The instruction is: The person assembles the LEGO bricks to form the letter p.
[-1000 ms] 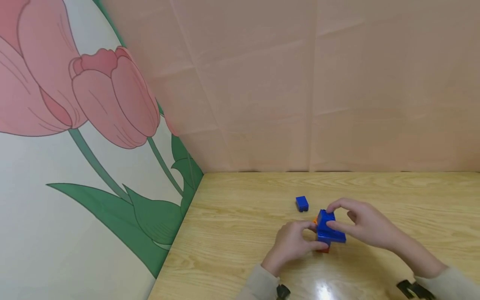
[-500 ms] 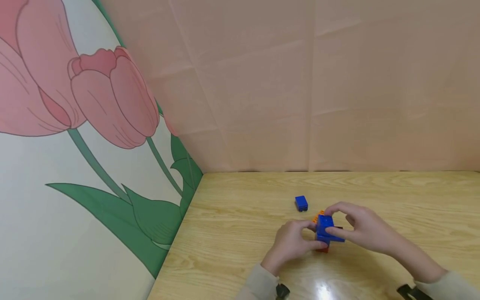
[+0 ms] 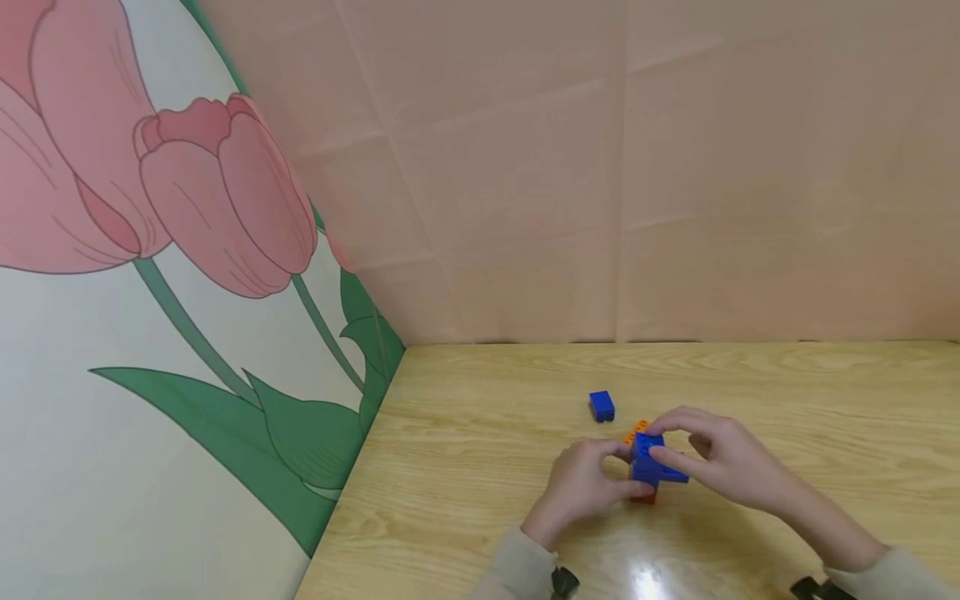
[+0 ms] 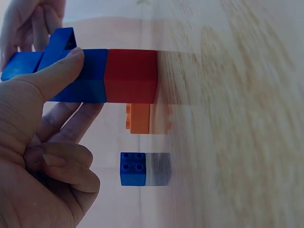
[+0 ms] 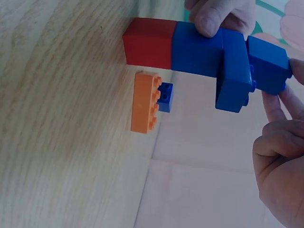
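Observation:
A small tower of toy building blocks stands on the table between the hands. Its red block (image 5: 149, 43) is at the bottom, with a blue block (image 5: 194, 50) above. Across that lies a longer blue block (image 5: 233, 90) that juts out to the right in the head view. My left hand (image 3: 581, 483) grips the tower low down, thumb on the blue block above the red one. Between right thumb and fingers, my right hand (image 3: 731, 458) pinches the topmost blue block (image 5: 268, 66). In the right wrist view it sits slightly tilted, a thin gap showing beneath part of it.
An orange studded block (image 5: 143, 102) lies just behind the tower, partly hidden in the head view. Farther back is a loose blue block (image 3: 602, 406). The wooden table (image 3: 465, 433) meets a pink cloth backdrop (image 3: 495, 208) and a tulip-patterned panel (image 3: 225, 200) at left.
The right hand has brought the topmost blue block slightly down and nearer, and its studs now show. More of the orange block is visible behind. The left hand keeps its hold.

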Demonstrator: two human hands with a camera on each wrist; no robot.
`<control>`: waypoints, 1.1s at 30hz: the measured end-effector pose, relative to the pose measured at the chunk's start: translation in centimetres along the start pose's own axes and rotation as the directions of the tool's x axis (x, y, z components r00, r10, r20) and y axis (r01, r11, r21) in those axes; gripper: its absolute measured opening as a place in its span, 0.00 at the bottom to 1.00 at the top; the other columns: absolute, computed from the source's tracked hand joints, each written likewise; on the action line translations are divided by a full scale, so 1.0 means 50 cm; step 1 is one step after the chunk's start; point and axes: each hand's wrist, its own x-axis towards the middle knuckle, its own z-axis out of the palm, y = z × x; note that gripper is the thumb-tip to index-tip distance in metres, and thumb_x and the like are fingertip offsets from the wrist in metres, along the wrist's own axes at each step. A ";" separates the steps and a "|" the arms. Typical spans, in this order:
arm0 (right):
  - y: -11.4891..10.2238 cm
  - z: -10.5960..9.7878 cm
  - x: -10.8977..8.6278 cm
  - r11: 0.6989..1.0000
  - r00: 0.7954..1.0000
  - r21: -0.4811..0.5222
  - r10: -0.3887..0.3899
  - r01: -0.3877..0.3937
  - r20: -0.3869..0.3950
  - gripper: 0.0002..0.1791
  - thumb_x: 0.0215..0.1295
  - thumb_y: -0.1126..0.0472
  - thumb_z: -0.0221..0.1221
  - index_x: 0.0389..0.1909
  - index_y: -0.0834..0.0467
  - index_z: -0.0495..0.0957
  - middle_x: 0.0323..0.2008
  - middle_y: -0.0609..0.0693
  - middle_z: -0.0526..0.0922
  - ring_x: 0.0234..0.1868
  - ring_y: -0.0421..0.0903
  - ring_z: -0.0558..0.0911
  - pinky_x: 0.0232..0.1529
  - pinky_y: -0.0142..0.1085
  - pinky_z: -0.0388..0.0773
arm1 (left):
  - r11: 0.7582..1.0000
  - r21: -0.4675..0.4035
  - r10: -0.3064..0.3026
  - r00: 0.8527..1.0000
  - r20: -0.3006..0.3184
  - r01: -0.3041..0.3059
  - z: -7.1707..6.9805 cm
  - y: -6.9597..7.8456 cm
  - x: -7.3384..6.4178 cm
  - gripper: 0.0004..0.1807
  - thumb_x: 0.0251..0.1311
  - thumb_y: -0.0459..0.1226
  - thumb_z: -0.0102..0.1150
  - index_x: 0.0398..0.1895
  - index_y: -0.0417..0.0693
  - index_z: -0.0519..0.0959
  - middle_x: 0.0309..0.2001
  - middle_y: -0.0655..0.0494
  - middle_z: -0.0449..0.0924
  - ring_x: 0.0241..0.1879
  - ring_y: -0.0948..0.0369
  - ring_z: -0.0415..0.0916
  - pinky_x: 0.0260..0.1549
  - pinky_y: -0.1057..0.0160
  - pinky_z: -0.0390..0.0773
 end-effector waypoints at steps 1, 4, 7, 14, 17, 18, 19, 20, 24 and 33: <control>0.000 0.001 0.000 1.000 1.000 0.005 0.003 -0.003 -0.003 0.17 0.61 0.67 0.73 0.47 0.46 0.85 0.43 0.38 0.84 0.20 0.32 0.62 0.20 0.30 0.65 | 1.000 0.002 0.001 1.000 -0.001 -0.001 0.000 0.000 0.000 0.18 0.56 0.57 0.76 0.47 0.66 0.87 0.43 0.81 0.82 0.49 0.73 0.79 0.46 0.67 0.76; 0.002 0.005 -0.002 1.000 1.000 0.011 0.014 -0.013 -0.010 0.17 0.62 0.68 0.73 0.47 0.45 0.85 0.42 0.38 0.84 0.20 0.32 0.62 0.19 0.30 0.64 | 1.000 0.010 0.004 1.000 -0.006 -0.004 0.000 0.001 0.000 0.18 0.56 0.58 0.75 0.47 0.66 0.87 0.43 0.81 0.82 0.48 0.74 0.79 0.45 0.68 0.75; 0.004 0.007 -0.002 1.000 1.000 0.005 0.016 -0.016 -0.018 0.17 0.62 0.68 0.72 0.46 0.45 0.86 0.41 0.37 0.84 0.20 0.33 0.63 0.19 0.30 0.64 | 1.000 0.017 0.008 1.000 -0.010 -0.008 0.000 0.001 -0.001 0.18 0.56 0.58 0.75 0.47 0.66 0.87 0.42 0.82 0.82 0.47 0.74 0.79 0.45 0.69 0.75; 0.003 0.014 0.002 1.000 0.999 0.000 0.002 -0.002 -0.034 0.17 0.61 0.68 0.73 0.46 0.45 0.87 0.42 0.37 0.84 0.21 0.33 0.63 0.19 0.29 0.64 | 1.000 0.023 0.009 1.000 -0.006 -0.009 0.000 0.000 -0.001 0.20 0.56 0.58 0.75 0.49 0.65 0.87 0.43 0.81 0.82 0.48 0.73 0.79 0.44 0.70 0.76; 0.004 0.016 0.002 1.000 0.999 0.009 0.012 -0.012 -0.033 0.16 0.62 0.68 0.72 0.46 0.46 0.87 0.41 0.38 0.84 0.21 0.33 0.63 0.19 0.29 0.64 | 1.000 0.023 0.011 1.000 -0.004 -0.011 0.001 -0.002 0.000 0.20 0.56 0.58 0.75 0.49 0.66 0.87 0.43 0.81 0.82 0.48 0.74 0.79 0.44 0.70 0.76; 0.005 0.016 0.001 1.000 0.999 0.009 0.013 -0.013 -0.032 0.16 0.62 0.68 0.72 0.46 0.46 0.87 0.41 0.38 0.84 0.21 0.33 0.63 0.19 0.30 0.64 | 1.000 0.022 0.011 1.000 -0.004 -0.011 0.002 -0.002 0.000 0.20 0.56 0.58 0.75 0.49 0.66 0.87 0.43 0.81 0.82 0.48 0.74 0.79 0.44 0.70 0.76; 0.006 0.017 0.001 1.000 0.999 0.011 0.018 -0.018 -0.031 0.16 0.62 0.68 0.72 0.46 0.46 0.87 0.41 0.37 0.84 0.21 0.34 0.63 0.19 0.30 0.64 | 1.000 0.020 0.011 1.000 -0.003 -0.011 0.002 -0.002 0.001 0.20 0.56 0.58 0.75 0.49 0.66 0.87 0.43 0.81 0.82 0.48 0.74 0.79 0.44 0.69 0.76; 0.007 0.017 0.000 1.000 0.999 0.011 0.023 -0.023 -0.031 0.16 0.62 0.67 0.72 0.46 0.46 0.87 0.40 0.37 0.84 0.21 0.34 0.64 0.20 0.30 0.64 | 1.000 0.017 0.010 1.000 -0.002 -0.010 0.002 -0.002 0.001 0.20 0.56 0.58 0.75 0.49 0.65 0.87 0.43 0.81 0.82 0.48 0.73 0.79 0.44 0.69 0.76; 0.009 0.017 -0.001 0.999 0.999 0.007 0.034 -0.034 -0.027 0.16 0.62 0.67 0.72 0.46 0.45 0.87 0.40 0.37 0.84 0.21 0.34 0.64 0.20 0.30 0.65 | 1.000 0.010 0.006 1.000 0.003 -0.006 0.002 -0.002 0.001 0.19 0.57 0.58 0.75 0.49 0.65 0.87 0.43 0.81 0.82 0.48 0.73 0.79 0.45 0.68 0.76; 0.011 0.018 -0.003 1.000 1.000 0.004 0.012 -0.012 -0.025 0.17 0.60 0.67 0.74 0.46 0.45 0.87 0.43 0.38 0.85 0.25 0.34 0.68 0.22 0.28 0.67 | 1.000 0.012 0.001 1.000 0.003 -0.001 0.001 0.002 0.000 0.19 0.57 0.58 0.74 0.48 0.65 0.87 0.43 0.80 0.83 0.49 0.72 0.80 0.47 0.67 0.77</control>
